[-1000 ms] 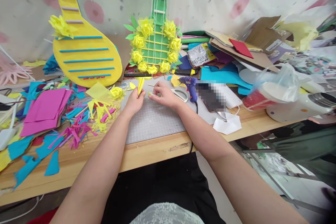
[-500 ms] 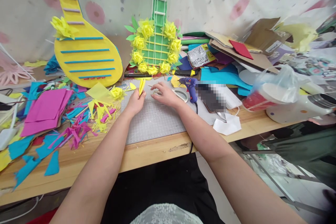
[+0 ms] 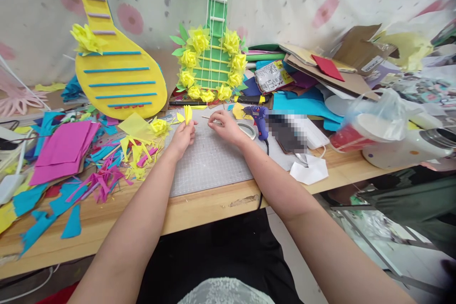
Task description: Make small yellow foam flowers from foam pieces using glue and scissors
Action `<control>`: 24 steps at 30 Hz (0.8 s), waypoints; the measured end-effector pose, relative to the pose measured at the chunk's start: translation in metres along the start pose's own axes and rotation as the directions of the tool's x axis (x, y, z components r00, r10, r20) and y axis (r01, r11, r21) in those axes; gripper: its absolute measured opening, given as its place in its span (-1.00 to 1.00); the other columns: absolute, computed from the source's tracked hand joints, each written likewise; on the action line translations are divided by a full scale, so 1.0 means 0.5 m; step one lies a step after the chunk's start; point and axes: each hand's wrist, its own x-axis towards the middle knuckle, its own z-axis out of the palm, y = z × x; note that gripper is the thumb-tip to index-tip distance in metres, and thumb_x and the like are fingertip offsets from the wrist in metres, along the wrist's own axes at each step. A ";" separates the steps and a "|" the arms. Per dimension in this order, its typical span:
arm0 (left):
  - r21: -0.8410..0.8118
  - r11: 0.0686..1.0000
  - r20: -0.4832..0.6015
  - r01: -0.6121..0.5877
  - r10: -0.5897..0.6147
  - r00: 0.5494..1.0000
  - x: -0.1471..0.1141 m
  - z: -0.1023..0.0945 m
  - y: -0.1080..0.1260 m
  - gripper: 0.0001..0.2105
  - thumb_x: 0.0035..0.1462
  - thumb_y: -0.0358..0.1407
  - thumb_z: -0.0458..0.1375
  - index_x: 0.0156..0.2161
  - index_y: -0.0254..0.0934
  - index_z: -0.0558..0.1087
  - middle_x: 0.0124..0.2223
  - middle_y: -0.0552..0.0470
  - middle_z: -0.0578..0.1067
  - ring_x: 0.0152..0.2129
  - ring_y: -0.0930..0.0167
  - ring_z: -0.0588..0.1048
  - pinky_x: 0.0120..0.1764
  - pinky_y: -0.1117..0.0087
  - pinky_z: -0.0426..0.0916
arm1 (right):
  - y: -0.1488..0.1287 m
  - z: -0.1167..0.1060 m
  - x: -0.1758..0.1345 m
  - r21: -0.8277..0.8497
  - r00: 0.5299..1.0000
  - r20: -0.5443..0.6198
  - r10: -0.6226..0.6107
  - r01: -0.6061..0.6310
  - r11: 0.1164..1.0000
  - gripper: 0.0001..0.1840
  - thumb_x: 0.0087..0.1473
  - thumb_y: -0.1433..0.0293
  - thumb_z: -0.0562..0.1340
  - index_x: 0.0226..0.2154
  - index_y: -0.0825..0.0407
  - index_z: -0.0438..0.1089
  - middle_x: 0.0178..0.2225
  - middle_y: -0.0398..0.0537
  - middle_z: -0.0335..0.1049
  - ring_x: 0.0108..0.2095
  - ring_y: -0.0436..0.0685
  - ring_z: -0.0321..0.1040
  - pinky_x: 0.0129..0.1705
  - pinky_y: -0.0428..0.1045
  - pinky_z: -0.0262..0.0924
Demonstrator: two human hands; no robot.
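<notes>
The person's left hand (image 3: 182, 139) pinches a folded piece of yellow paper (image 3: 187, 114) by its lower end, the pleated tip standing up above the thumb. Just across from it, the right hand (image 3: 226, 126) has its fingers bent in toward the thumb; I can't tell from here whether they grip anything. A thin stick (image 3: 205, 117) points out by those fingertips.

Both hands are over a grey cutting mat (image 3: 210, 166) that reaches almost to the front edge of the bench (image 3: 213, 198). Beside the right hand lies a roll of tape (image 3: 251, 131), then a purple glue gun (image 3: 261, 123). A white mask (image 3: 310, 170) sits near the front edge.

To the left of the mat are a yellow paper flower (image 3: 159, 126) and a stack of pink sheets (image 3: 63, 146). Toward the back edge stand a yellow cut-out guitar (image 3: 123, 76) and a green one (image 3: 213, 64) ringed with yellow flowers.
</notes>
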 end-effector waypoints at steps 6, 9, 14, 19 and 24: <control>-0.209 0.959 0.282 0.193 -0.130 0.951 -0.009 -0.004 0.013 -0.80 0.17 -0.23 0.04 -0.33 -0.36 0.35 -0.59 0.21 0.05 -0.75 0.65 0.00 -0.74 0.68 -0.16 | -0.017 -0.012 0.002 0.499 0.968 0.010 0.250 -0.222 0.838 -0.75 -0.04 0.16 0.15 -0.42 -0.01 0.16 -0.36 -0.13 0.24 -0.25 0.06 0.26 -0.23 -0.01 0.16; -0.170 0.949 0.365 0.266 -0.190 0.912 -0.012 0.000 0.008 -0.80 0.19 -0.25 0.01 -0.33 -0.38 0.36 -0.59 0.20 0.06 -0.75 0.66 0.00 -0.74 0.70 -0.15 | -0.035 -0.015 -0.006 0.694 0.944 0.132 0.303 -0.306 0.652 -0.61 -0.18 0.15 0.27 -0.39 -0.04 0.09 -0.37 -0.19 0.21 -0.30 0.01 0.27 -0.35 -0.08 0.14; -0.083 0.951 0.425 0.297 -0.236 0.874 -0.018 0.009 -0.001 -0.81 0.16 -0.24 0.07 -0.35 -0.37 0.34 -0.58 0.19 0.06 -0.75 0.67 0.01 -0.73 0.72 -0.14 | -0.038 0.008 -0.007 0.755 0.948 0.128 0.292 -0.284 0.591 -0.40 -0.41 0.26 0.40 -0.36 -0.06 0.03 -0.33 -0.25 0.21 -0.48 -0.09 0.16 -0.43 -0.10 0.14; -0.052 0.958 0.434 0.281 -0.232 0.871 -0.019 0.010 -0.001 -0.81 0.14 -0.22 0.08 -0.35 -0.36 0.35 -0.58 0.19 0.06 -0.74 0.66 0.01 -0.73 0.71 -0.14 | -0.022 0.030 0.001 0.756 0.961 0.041 0.274 -0.210 0.620 -0.37 -0.45 0.30 0.39 -0.34 -0.06 0.01 -0.27 -0.23 0.20 -0.43 -0.09 0.18 -0.40 -0.10 0.16; -0.044 0.958 0.424 0.283 -0.239 0.873 -0.020 0.011 0.000 -0.83 0.14 -0.24 0.07 -0.34 -0.35 0.34 -0.58 0.20 0.06 -0.75 0.66 0.02 -0.74 0.72 -0.14 | -0.018 0.032 0.002 0.751 0.963 0.006 0.269 -0.182 0.635 -0.40 -0.43 0.34 0.35 -0.34 -0.07 -0.01 -0.27 -0.21 0.20 -0.40 -0.06 0.20 -0.36 -0.08 0.16</control>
